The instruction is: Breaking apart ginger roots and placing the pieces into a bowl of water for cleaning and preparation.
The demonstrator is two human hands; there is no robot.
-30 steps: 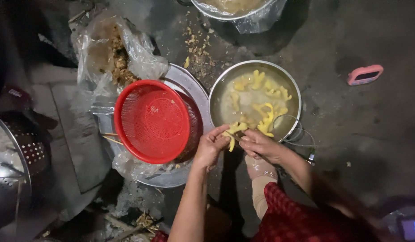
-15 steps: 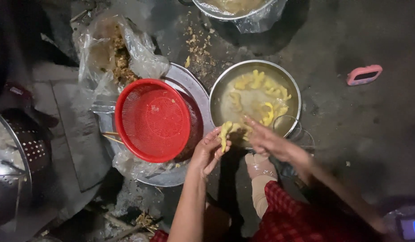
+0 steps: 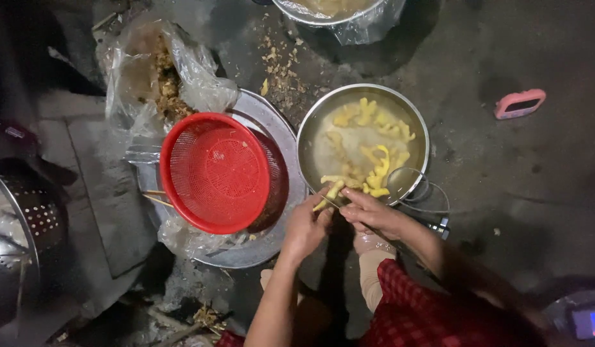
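- Our left hand [image 3: 305, 226] is pinched shut on a pale yellow strip [image 3: 328, 195], slim, smooth and slightly curved, held just off the near rim of the steel bowl [image 3: 318, 135].
- The yellow strip runs its long axis from about 7 o'clock at our fingers to about 1 o'clock, its free tip pointing up toward the bowl.
- Our right hand [image 3: 373, 215] sits at 3 o'clock of the left, almost touching it, fingers curled together over a thin dark blade-like tool [image 3: 381, 234]; we cannot tell how firmly it grips.
- The round, shiny steel bowl lies at 12 o'clock of our hands and holds cloudy liquid with more yellow pieces [image 3: 373, 168], knobbly and wet.
- At 9 o'clock sits a round red plastic colander [image 3: 214, 172] with a fine mesh of holes, tilted on a wide flat metal tray [image 3: 281, 128].
- Beyond it, at 10 o'clock, a crinkled clear plastic bag [image 3: 201, 90] holds brown peelings.
- A pink oblong object [image 3: 519, 103] lies well apart at 2 o'clock on the dark, rough floor [image 3: 516, 193].
- Compared with half a second ago, our hands have drawn closer and the strip now sits lower, just outside the rim.
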